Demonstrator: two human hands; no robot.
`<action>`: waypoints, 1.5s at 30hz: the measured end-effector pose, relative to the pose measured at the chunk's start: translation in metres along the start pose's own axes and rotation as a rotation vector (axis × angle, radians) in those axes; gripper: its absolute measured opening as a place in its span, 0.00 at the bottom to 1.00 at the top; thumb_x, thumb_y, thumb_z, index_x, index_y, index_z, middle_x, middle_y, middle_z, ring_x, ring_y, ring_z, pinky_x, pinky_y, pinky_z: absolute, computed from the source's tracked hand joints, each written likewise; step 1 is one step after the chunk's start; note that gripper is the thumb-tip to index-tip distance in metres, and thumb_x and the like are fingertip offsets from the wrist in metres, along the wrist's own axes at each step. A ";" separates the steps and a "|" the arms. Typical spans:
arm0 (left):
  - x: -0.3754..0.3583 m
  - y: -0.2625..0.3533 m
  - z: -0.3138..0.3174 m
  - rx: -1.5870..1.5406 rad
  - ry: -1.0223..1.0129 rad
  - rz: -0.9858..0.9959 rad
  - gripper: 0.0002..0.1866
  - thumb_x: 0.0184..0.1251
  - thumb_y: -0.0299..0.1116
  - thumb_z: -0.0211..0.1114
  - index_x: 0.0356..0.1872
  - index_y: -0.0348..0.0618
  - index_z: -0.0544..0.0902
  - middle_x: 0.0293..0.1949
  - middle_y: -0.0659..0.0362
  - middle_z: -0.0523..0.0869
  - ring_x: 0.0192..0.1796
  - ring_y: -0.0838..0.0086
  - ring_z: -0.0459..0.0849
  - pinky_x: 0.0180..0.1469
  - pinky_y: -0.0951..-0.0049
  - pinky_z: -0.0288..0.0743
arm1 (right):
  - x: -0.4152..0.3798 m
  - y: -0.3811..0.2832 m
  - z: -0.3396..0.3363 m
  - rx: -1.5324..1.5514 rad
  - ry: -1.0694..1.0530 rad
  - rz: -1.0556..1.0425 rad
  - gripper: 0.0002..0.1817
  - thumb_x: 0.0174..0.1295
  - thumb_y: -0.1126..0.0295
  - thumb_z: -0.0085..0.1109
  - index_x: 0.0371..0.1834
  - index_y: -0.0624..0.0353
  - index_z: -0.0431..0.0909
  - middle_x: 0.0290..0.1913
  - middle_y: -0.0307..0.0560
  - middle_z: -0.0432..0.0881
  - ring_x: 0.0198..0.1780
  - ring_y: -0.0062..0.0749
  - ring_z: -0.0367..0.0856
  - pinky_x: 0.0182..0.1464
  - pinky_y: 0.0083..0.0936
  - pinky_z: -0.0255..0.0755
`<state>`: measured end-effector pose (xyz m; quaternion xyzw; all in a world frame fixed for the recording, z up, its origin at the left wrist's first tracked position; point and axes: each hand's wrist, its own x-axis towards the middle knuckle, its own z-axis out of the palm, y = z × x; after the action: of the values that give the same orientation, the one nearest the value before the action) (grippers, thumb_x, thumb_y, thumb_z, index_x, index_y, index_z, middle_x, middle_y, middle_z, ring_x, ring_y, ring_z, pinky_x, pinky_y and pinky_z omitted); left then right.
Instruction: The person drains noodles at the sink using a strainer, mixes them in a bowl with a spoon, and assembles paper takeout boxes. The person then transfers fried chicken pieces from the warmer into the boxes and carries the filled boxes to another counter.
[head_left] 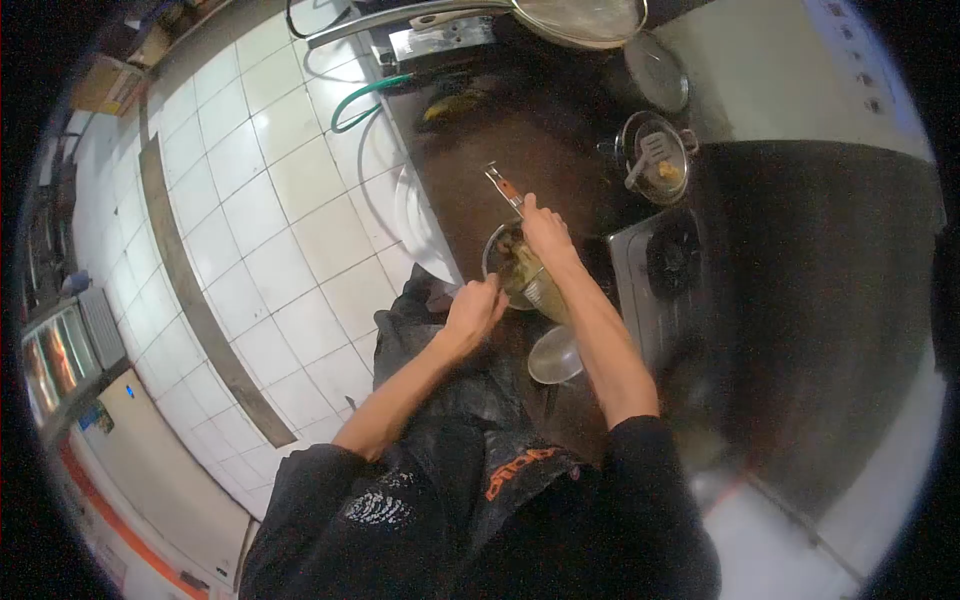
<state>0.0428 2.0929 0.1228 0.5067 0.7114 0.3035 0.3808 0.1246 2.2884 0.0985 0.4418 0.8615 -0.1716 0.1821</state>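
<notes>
My right hand (546,232) is closed around a wooden-handled utensil (508,190), whose metal hanging end sticks out past the fingers. Its working end is hidden behind my hand and forearm. Below lies a round metal pot (488,250) with yellowish-green and brown food (518,266) inside. At the near edge of this pot, the curled fingers of my left hand (474,312) hold its rim. A ribbed, pale piece shows in the pot beside my right wrist. Close to my right forearm sits a pale round bowl (555,356).
To the right stands a gas burner (655,270). Beyond it a slotted turner (655,152) rests on a glass-lidded pot (632,130), with another round lid (657,72) further back. A large strainer (582,18) is at the top. A green hose (355,97) hangs over the counter's left edge.
</notes>
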 end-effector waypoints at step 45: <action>-0.005 -0.009 -0.001 0.249 -0.070 -0.304 0.20 0.66 0.45 0.63 0.38 0.34 0.86 0.32 0.40 0.87 0.39 0.45 0.87 0.44 0.50 0.78 | -0.293 0.172 0.227 1.620 0.970 1.030 0.26 0.74 0.55 0.56 0.66 0.58 0.63 0.55 0.49 0.75 0.48 0.33 0.76 0.49 0.37 0.75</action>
<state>0.0383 2.0852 0.1172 0.4468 0.7981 0.1346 0.3812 0.4623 2.0754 0.0129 0.7617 0.1820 -0.4004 -0.4757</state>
